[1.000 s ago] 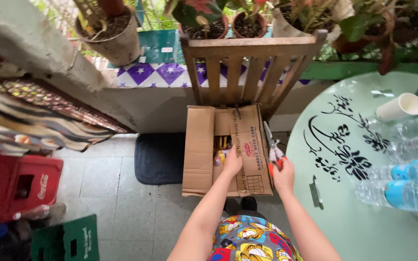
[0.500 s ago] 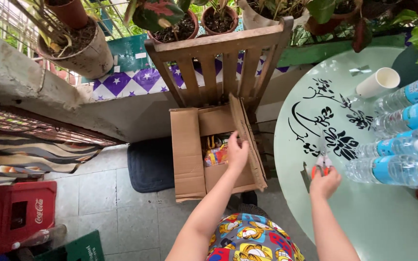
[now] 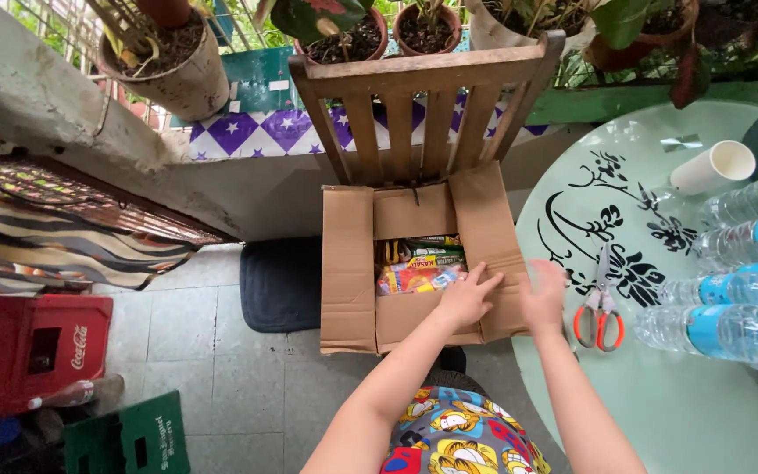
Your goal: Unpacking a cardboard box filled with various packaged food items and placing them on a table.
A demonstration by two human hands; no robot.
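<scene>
Cardboard box [image 3: 350,263] on chair, flaps spread: my left hand [image 3: 465,298] and right hand [image 3: 544,297], fingers open, press its right flap [image 3: 489,237] flat; scissors [image 3: 599,303] lie beside on table [image 3: 660,412]

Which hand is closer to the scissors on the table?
The right hand. It hovers over the table's edge just left of the scissors, not touching them. The left hand is farther away, resting on the open cardboard box.

The box [image 3: 350,263] sits on the chair [image 3: 423,96], left of the table [image 3: 660,412] bearing scissors [image 3: 599,303] and bottles [image 3: 730,329].
</scene>
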